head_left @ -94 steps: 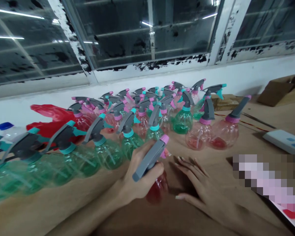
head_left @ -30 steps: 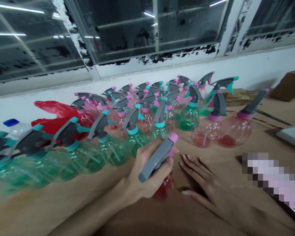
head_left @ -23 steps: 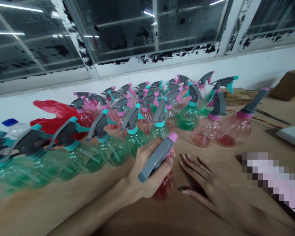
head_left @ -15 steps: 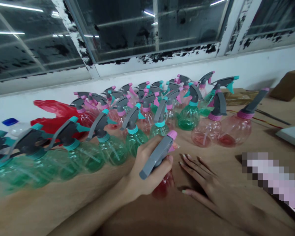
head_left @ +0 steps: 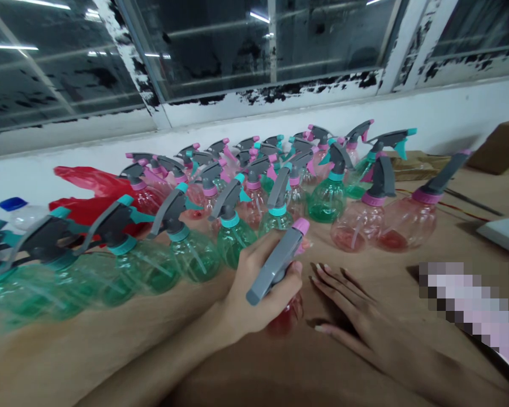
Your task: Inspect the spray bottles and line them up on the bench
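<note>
My left hand [head_left: 254, 288] is wrapped round the neck of a spray bottle [head_left: 275, 263] with a grey head, a pink nozzle and a pink trigger. Its clear reddish body stands on the table, partly hidden below the fingers. Just to the right, my right hand [head_left: 360, 316] lies on the table with fingers stretched out, holding nothing. Two pink-collared spray bottles [head_left: 358, 226] stand beyond my right hand. A green spray bottle [head_left: 235, 237] with a turquoise collar stands just behind my left hand.
More green spray bottles [head_left: 148, 268] line the left side, with several pink and green ones behind. A red plastic bag [head_left: 93, 198] and a blue-capped bottle [head_left: 25, 215] lie back left. Right are a cardboard box [head_left: 500, 147], a white object [head_left: 507, 234] and a blurred-out item [head_left: 475, 311].
The view has shifted slightly. My left hand keeps its hold on the spray bottle, whose head sits a little further right and higher. My right hand stays flat on the table.
</note>
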Demonstrator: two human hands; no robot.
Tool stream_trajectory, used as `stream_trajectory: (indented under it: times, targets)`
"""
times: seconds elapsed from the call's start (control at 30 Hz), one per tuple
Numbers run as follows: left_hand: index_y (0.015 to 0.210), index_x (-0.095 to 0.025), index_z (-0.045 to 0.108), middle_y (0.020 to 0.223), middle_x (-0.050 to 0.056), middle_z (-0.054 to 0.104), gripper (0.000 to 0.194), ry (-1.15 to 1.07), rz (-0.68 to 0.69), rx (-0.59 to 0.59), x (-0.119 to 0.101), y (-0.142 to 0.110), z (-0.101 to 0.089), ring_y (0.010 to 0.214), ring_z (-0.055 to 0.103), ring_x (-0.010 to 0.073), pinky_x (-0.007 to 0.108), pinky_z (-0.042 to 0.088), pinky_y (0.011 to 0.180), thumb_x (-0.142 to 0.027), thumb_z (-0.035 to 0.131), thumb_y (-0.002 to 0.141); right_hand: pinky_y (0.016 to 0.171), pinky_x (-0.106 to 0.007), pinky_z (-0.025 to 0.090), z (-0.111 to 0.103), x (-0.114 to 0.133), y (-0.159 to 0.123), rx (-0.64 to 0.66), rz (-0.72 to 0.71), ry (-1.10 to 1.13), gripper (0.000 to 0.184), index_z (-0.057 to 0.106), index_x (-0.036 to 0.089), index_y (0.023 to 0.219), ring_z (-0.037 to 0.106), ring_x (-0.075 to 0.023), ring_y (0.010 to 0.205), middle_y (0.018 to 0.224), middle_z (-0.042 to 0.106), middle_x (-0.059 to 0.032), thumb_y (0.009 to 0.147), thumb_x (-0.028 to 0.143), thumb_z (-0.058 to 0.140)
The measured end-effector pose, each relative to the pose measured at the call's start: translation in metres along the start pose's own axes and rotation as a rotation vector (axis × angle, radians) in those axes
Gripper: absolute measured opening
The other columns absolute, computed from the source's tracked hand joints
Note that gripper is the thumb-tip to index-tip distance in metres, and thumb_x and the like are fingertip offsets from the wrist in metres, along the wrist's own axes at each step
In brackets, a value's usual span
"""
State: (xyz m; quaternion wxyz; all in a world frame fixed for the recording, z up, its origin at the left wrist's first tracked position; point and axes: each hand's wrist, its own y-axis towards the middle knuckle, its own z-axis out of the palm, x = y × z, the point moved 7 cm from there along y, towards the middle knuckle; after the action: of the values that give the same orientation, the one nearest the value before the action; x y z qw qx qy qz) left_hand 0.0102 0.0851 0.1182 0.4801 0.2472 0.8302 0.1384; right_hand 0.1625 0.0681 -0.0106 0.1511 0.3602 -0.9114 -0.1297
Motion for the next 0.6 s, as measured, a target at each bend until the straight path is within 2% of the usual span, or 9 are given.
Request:
stream_trajectory:
  times: [0.43,0.6]
  targets:
    - [0.093,-0.017,0.057,0.086,0.005,0.061,0.02,0.008,0.027,-0.016,-0.0014,-0.0003,-0.0007,0.069,0.058,0.0162,0.028,0.047,0.056,-0.015,0.05,0.075,0.106,-0.049,0.03,-0.0006,0.0014,0.0002,0.01,-0.008,-0.015,0.069,0.019,0.021,0.143,0.032,-0.0244,0.131,0.145,0.032,-0.0081,0.086,0.046,0.048]
    - [0.093,-0.018,0.058,0.086,0.005,0.062,0.019,0.023,0.031,-0.004,-0.0013,-0.0015,-0.0001,0.075,0.06,0.0177,0.033,0.05,0.07,-0.015,0.05,0.076,0.106,-0.049,0.03,-0.0008,0.0008,0.0008,-0.009,0.003,-0.001,0.07,0.019,0.022,0.143,0.033,-0.0248,0.13,0.144,0.034,-0.0079,0.085,0.046,0.049]
